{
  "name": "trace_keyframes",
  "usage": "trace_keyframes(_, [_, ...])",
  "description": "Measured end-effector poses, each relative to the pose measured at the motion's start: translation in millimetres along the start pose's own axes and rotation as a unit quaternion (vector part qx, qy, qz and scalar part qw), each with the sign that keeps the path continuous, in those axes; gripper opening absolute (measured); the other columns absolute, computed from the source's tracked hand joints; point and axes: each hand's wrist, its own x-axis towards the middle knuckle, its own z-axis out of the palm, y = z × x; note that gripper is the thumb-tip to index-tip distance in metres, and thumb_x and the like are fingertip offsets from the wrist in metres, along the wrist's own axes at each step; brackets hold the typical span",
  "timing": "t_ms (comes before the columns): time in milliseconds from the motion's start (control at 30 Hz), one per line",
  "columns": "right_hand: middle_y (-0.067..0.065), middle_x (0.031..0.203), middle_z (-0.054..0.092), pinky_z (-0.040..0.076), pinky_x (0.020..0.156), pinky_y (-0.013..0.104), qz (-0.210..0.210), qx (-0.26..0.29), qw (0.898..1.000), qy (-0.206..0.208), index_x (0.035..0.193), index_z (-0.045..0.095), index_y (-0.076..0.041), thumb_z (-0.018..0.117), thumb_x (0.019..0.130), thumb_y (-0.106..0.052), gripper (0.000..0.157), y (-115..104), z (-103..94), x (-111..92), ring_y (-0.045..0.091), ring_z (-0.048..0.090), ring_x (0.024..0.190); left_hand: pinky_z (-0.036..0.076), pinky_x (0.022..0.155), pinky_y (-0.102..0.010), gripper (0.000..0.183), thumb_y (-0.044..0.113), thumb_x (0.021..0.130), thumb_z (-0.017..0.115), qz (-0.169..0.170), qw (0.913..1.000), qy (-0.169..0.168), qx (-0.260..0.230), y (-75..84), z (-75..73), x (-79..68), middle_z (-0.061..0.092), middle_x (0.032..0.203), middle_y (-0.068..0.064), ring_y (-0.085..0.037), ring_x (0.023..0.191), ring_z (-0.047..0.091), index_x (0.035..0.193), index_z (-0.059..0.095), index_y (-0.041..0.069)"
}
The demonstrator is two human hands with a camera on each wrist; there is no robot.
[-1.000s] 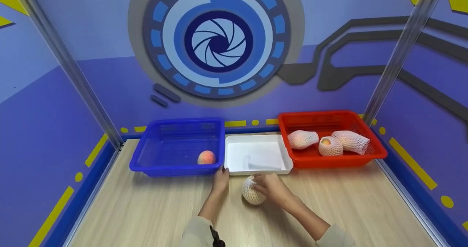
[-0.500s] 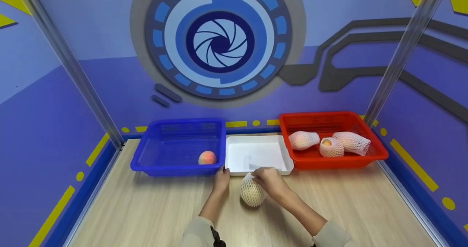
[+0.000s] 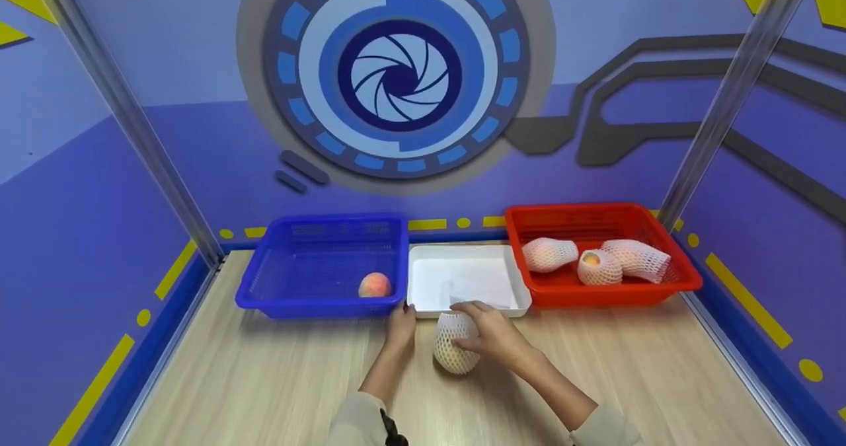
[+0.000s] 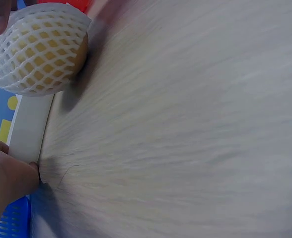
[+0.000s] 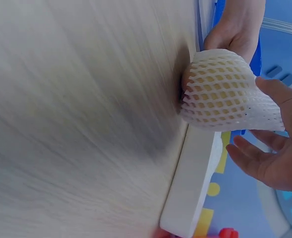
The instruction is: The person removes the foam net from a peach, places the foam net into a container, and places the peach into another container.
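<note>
A yellowish round fruit in a white foam net sleeve (image 3: pixel 456 352) stands on the table in front of the white tray (image 3: pixel 459 259). The sleeve reaches up past the fruit's top in a loose neck. My right hand (image 3: pixel 492 330) is at that neck, its thumb against the mesh and its other fingers spread loosely behind, as the right wrist view shows (image 5: pixel 285 139). At the tray's near left corner, beside the blue basket (image 3: pixel 297 307), my left hand (image 3: pixel 399 328) holds the tray's edge. Some of its fingers are hidden.
One bare pinkish peach (image 3: pixel 375 285) lies in the blue basket. At the right stands a red basket (image 3: pixel 608 294) with three net-covered fruits (image 3: pixel 599 267). A clear sheet-like piece (image 3: pixel 479 294) lies in the tray. Painted walls (image 3: pixel 396 208) enclose the table.
My right hand has let its pinch on the sleeve's top loosen and spread round the neck. The sleeve now stands taller above the fruit than a second ago. My left hand stays put.
</note>
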Motion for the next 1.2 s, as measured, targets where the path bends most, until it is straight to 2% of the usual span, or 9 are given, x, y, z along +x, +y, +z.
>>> trace_keyframes(133, [0.012, 0.123, 0.07, 0.054, 0.098, 0.047, 0.016, 0.011, 1.0, -0.008, 0.127, 0.066, -0.005, 0.089, 0.078, -0.022, 0.057, 0, 2.8, 0, 0.027, 0.067, 0.112, 0.034, 0.117, -0.053, 0.047, 0.0, 0.101, 0.044, -0.012, 0.9989, -0.001, -0.045, 1.0, 2.4, -1.5, 0.044, 0.146, -0.037, -0.047, 0.14, 0.039, 0.143, 0.04, -0.019])
trace_keyframes(300, [0.01, 0.099, 0.077, 0.061, 0.076, 0.038, -0.001, 0.017, 1.0, -0.003, 0.105, 0.076, 0.0, 0.086, 0.08, -0.013, 0.029, -4, 1.1, 3, 0.019, 0.072, 0.086, 0.031, 0.119, -0.052, 0.047, 0.0, 0.102, 0.043, -0.027, 0.9971, 0.003, -0.071, 4.1, 5.6, -2.2, 0.041, 0.148, -0.037, -0.047, 0.143, 0.035, 0.145, 0.037, -0.018])
trace_keyframes(467, [0.008, 0.087, 0.077, 0.062, 0.071, 0.033, -0.032, 0.007, 0.999, 0.027, 0.089, 0.077, -0.001, 0.084, 0.076, 0.003, 0.015, -8, -2.6, 7, 0.019, 0.075, 0.081, 0.028, 0.12, -0.052, 0.049, -0.001, 0.102, 0.041, -0.027, 0.9954, -0.001, -0.092, 4.1, 5.3, -2.0, 0.036, 0.151, -0.037, -0.047, 0.144, 0.031, 0.148, 0.034, -0.017])
trace_keyframes(600, [0.006, 0.083, 0.076, 0.062, 0.07, 0.034, -0.04, -0.017, 0.998, 0.042, 0.084, 0.077, -0.004, 0.084, 0.072, 0.01, 0.02, -13, -3.0, 9, 0.018, 0.073, 0.078, 0.025, 0.121, -0.052, 0.049, -0.001, 0.103, 0.039, -0.035, 0.9931, -0.006, -0.112, 3.2, 3.6, -2.5, 0.032, 0.154, -0.037, -0.047, 0.146, 0.028, 0.15, 0.031, -0.016])
trace_keyframes(767, [0.008, 0.084, 0.076, 0.062, 0.067, 0.032, -0.036, -0.029, 0.997, 0.055, 0.086, 0.075, -0.004, 0.082, 0.073, 0.01, 0.021, -15, -2.1, 13, 0.019, 0.074, 0.077, 0.029, 0.12, -0.053, 0.049, 0.002, 0.104, 0.041, -0.031, 0.9968, -0.007, -0.073, 4.0, 2.4, -3.3, 0.038, 0.151, -0.037, -0.048, 0.143, 0.033, 0.149, 0.034, -0.015])
trace_keyframes(867, [0.009, 0.092, 0.075, 0.062, 0.072, 0.035, -0.022, -0.042, 0.998, 0.048, 0.094, 0.073, -0.004, 0.082, 0.079, 0.0, 0.018, -14, -1.7, 15, 0.022, 0.073, 0.083, 0.03, 0.119, -0.053, 0.048, 0.002, 0.104, 0.041, -0.028, 0.998, -0.008, -0.055, 4.0, 2.3, -3.4, 0.039, 0.149, -0.038, -0.048, 0.142, 0.035, 0.148, 0.035, -0.016])
trace_keyframes(1067, [0.015, 0.117, 0.068, 0.057, 0.089, 0.051, 0.029, -0.042, 0.999, -0.014, 0.121, 0.063, -0.003, 0.091, 0.074, -0.028, 0.06, -13, -0.9, 13, 0.035, 0.066, 0.103, 0.034, 0.116, -0.054, 0.047, 0.001, 0.102, 0.042, -0.016, 0.9994, -0.008, -0.029, 2.7, 1.7, -2.0, 0.043, 0.145, -0.039, -0.049, 0.139, 0.04, 0.145, 0.037, -0.018])
trace_keyframes(1133, [0.017, 0.115, 0.068, 0.057, 0.086, 0.052, 0.044, -0.037, 0.998, -0.022, 0.123, 0.059, -0.003, 0.092, 0.072, -0.027, 0.065, -13, -0.1, 12, 0.036, 0.067, 0.101, 0.035, 0.116, -0.054, 0.048, 0.001, 0.102, 0.042, -0.014, 0.9996, -0.006, -0.023, 2.7, 1.4, -1.4, 0.044, 0.145, -0.038, -0.048, 0.139, 0.04, 0.146, 0.038, -0.017])
trace_keyframes(1200, [0.015, 0.107, 0.07, 0.059, 0.079, 0.049, 0.056, -0.039, 0.997, -0.019, 0.119, 0.059, -0.004, 0.092, 0.073, -0.024, 0.06, -13, 0.4, 11, 0.033, 0.068, 0.093, 0.034, 0.117, -0.053, 0.048, 0.002, 0.102, 0.043, -0.017, 0.9996, -0.008, -0.023, 2.8, 1.2, -1.3, 0.044, 0.146, -0.037, -0.047, 0.139, 0.04, 0.147, 0.038, -0.016])
